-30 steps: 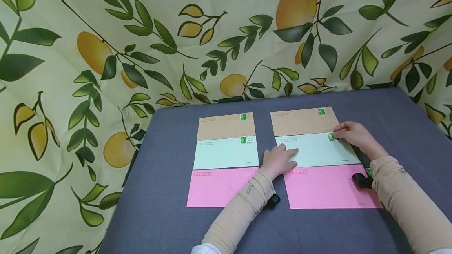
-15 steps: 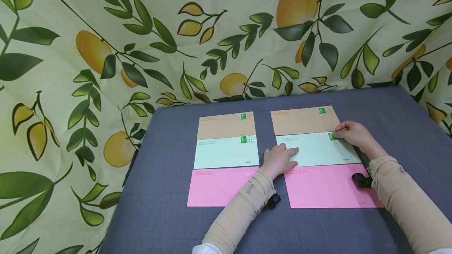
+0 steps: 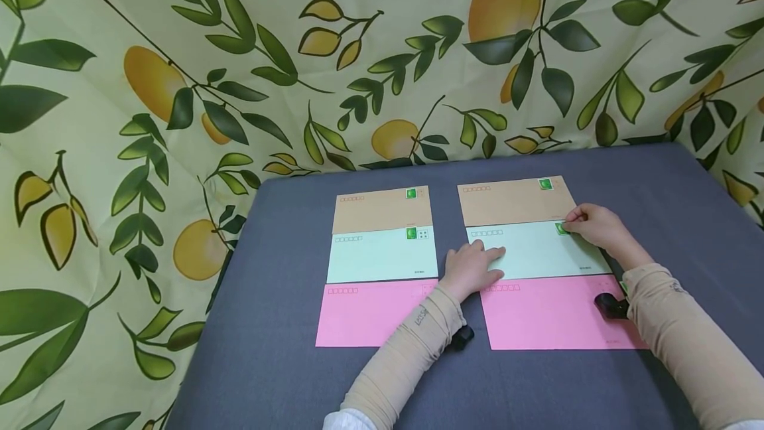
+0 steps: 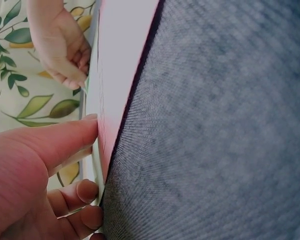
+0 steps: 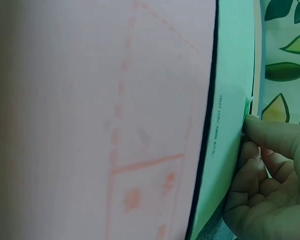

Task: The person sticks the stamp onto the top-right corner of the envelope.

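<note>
In the head view a mint envelope (image 3: 531,257) lies in the middle of the right column. My left hand (image 3: 471,269) rests on its left end, fingers spread and fairly straight; the left wrist view shows the fingertips (image 4: 87,191) touching the paper. My right hand (image 3: 599,225) is at its upper right corner, where thumb and forefinger pinch a green stamp (image 3: 561,228) at its right edge. In the right wrist view the stamp (image 5: 247,107) stands close against the envelope, partly hidden by the fingertips. Whether it lies fully flat I cannot tell.
Above is a tan envelope (image 3: 513,203) bearing a green stamp; below, a pink one (image 3: 555,317) partly under the right forearm. A left column holds tan (image 3: 382,211), mint (image 3: 382,256) and pink (image 3: 364,317) envelopes. Something green shows by the right cuff (image 3: 624,284).
The head view has shifted slightly, so the envelopes sit a little higher in it. Both hands keep nearly the same place, the right one still at the stamp.
</note>
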Demonstrator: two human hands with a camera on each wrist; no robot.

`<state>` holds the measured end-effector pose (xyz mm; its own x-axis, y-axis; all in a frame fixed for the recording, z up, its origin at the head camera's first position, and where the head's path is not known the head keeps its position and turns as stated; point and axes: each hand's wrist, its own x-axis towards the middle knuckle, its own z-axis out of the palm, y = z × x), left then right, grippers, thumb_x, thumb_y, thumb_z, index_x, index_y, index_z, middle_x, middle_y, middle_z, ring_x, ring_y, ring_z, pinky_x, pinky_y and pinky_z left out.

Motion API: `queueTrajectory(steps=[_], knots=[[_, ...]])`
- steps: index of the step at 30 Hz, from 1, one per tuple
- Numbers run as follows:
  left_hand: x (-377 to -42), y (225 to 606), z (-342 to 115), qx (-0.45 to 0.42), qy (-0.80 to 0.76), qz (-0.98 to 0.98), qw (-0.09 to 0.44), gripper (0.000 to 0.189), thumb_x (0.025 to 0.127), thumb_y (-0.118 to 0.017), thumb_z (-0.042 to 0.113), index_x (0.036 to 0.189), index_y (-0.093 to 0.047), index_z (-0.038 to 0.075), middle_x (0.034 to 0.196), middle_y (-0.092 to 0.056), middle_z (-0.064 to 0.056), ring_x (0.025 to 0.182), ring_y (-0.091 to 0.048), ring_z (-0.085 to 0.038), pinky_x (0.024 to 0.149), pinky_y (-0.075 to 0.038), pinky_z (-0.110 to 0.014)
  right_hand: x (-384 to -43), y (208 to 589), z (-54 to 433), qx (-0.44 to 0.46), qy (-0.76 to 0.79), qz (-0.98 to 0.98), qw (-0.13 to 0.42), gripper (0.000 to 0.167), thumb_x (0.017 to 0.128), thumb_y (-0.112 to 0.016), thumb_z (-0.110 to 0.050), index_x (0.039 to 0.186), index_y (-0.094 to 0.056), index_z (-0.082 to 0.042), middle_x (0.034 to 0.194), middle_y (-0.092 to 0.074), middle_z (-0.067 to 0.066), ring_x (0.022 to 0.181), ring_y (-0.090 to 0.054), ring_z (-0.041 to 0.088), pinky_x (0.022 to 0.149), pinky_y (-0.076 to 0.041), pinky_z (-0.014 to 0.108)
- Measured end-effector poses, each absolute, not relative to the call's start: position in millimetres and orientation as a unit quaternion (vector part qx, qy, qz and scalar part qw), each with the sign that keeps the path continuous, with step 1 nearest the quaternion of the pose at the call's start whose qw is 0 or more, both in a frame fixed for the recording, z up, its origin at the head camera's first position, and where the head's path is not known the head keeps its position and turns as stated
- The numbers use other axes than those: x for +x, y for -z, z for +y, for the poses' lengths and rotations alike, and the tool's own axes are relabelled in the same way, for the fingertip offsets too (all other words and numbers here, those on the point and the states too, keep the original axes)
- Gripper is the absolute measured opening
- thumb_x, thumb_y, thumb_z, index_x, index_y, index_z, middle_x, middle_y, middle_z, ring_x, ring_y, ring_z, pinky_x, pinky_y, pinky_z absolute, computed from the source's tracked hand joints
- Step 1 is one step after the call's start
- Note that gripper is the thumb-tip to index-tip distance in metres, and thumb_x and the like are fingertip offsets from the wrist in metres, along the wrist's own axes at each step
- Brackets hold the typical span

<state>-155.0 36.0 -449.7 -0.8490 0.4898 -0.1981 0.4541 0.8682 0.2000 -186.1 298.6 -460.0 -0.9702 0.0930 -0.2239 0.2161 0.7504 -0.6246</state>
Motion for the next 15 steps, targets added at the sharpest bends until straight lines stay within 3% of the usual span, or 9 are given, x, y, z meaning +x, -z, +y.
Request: queueTrajectory(steps=[15], knots=[[-154.8,450.7,36.6,0.246,-0.068,0.959,0.120,0.046,0.088,-0.057,0.047,0.133,-0.046,0.045,0.107,-0.057,0.008,0.082,-0.049,-0.006,0.069,-0.032,-0.026,-186.3,460.0,296.9,0.070,0.304,0.945,0.094,0.028,0.091,-0.054,-0.020,0.100,-0.056,0.007,0.087,-0.054,0.018,0.081,-0.047,0.029,0.060,-0.035,0.025]])
